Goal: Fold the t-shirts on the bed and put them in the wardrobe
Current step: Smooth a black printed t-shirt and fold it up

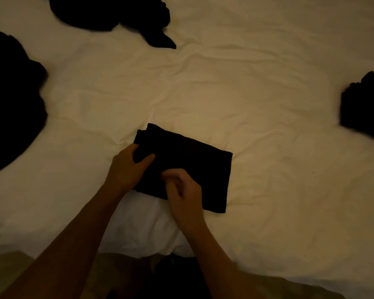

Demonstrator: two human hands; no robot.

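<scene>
From the head camera I looked down on a bed [225,93] covered by a creased pale sheet, in dim warm light. A black t-shirt [192,160], folded into a compact rectangle, lay on the sheet just in front of me, near the bed's front edge. My left hand [127,167] gripped its left edge, fingers curled under the fabric and thumb laid across the top. My right hand [181,188] rested on the near part of the same shirt with its fingers curled inward; it was blurred, so I could not tell whether it had pinched any cloth. Three other dark garments lay well apart from the folded one: a loose heap at the left edge [11,100], a crumpled one at the far side [117,11], and a smaller bundle at the right edge [365,106]. Their details were lost in the darkness.
</scene>
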